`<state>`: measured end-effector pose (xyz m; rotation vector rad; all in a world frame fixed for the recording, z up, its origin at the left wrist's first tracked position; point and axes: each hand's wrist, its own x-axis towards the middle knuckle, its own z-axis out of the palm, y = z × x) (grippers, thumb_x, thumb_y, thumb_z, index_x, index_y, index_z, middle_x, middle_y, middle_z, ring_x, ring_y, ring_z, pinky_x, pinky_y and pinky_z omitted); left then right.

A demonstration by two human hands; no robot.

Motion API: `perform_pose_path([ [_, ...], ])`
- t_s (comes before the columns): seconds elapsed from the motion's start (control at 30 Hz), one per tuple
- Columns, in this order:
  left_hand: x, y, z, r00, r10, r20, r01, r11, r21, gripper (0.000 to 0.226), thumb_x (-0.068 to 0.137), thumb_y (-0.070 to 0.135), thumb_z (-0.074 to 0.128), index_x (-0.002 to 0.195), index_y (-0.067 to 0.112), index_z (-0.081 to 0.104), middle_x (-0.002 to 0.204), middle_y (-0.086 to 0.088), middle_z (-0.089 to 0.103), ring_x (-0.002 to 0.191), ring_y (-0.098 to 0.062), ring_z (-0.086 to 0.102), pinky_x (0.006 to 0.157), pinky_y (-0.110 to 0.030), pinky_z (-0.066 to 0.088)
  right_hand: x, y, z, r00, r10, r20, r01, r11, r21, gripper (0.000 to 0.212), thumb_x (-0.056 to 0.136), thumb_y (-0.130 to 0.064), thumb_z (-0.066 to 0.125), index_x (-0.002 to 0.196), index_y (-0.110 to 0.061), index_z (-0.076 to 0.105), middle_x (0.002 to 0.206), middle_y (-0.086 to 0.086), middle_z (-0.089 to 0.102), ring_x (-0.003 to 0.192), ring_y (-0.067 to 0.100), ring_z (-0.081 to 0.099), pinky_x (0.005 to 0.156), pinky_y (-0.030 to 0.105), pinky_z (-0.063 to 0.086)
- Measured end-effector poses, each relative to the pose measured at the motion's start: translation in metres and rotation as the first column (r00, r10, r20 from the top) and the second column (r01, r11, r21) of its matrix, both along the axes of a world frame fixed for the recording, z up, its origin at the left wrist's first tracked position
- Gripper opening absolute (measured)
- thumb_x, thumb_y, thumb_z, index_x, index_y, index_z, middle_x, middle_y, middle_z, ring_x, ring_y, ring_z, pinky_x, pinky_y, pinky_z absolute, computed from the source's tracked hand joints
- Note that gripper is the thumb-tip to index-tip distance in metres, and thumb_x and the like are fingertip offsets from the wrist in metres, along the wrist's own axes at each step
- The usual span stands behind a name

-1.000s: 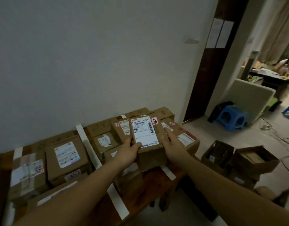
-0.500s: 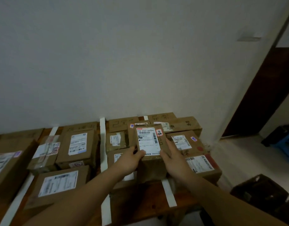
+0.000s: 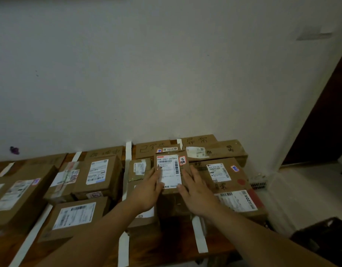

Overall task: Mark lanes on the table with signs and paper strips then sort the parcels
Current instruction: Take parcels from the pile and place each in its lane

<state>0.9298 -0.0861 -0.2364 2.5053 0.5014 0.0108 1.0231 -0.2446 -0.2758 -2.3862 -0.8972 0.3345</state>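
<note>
A small brown parcel (image 3: 169, 171) with a white barcode label and a red-edged sticker sits on top of other parcels in the lane between two white paper strips (image 3: 128, 151) (image 3: 200, 236). My left hand (image 3: 147, 189) lies against its left side and my right hand (image 3: 197, 191) against its right side. The fingers of both are fairly straight, with the thumbs at the label's lower edge. Handwritten cardboard signs (image 3: 152, 149) (image 3: 197, 140) (image 3: 104, 153) stand at the back by the wall.
Several labelled parcels fill the lanes on the left (image 3: 97, 172) (image 3: 73, 216) and on the right (image 3: 220, 174) (image 3: 237, 202) of the wooden table (image 3: 162, 247). Another strip (image 3: 31, 237) runs at the left. A dark doorway (image 3: 320, 122) and a dark box (image 3: 324, 239) are at the right.
The view swung left, away from the room. The parcel went down and forward onto the stack in its lane, and my fingers straightened along its sides.
</note>
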Motion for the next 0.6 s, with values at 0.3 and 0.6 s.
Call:
perform_pose_path([
  [0.3, -0.001, 0.015, -0.001, 0.997, -0.079, -0.004, 0.079, 0.99, 0.119, 0.06, 0.098, 0.047, 0.031, 0.149, 0.032, 0.004, 0.158, 0.01, -0.01, 0.144, -0.013, -0.009, 0.115, -0.039, 0.008, 0.008, 0.005, 0.018, 0.982, 0.064, 0.177, -0.046, 0.994, -0.103, 0.065, 0.093, -0.063, 0.025, 0.15, -0.035, 0.012, 0.16, -0.006, -0.001, 0.145, 0.02, 0.004, 0.114, 0.045, 0.016],
  [0.6, -0.025, 0.069, 0.037, 0.995, 0.072, -0.076, -0.062, 0.99, 0.124, 0.064, 0.094, 0.054, 0.035, 0.149, 0.03, 0.014, 0.158, 0.004, -0.003, 0.145, -0.021, -0.006, 0.116, -0.046, 0.005, 0.009, 0.057, 0.07, 0.961, 0.158, 0.226, -0.118, 0.976, -0.181, 0.07, 0.091, -0.069, 0.022, 0.15, -0.031, 0.022, 0.161, 0.003, 0.006, 0.147, 0.023, -0.003, 0.116, 0.049, 0.003],
])
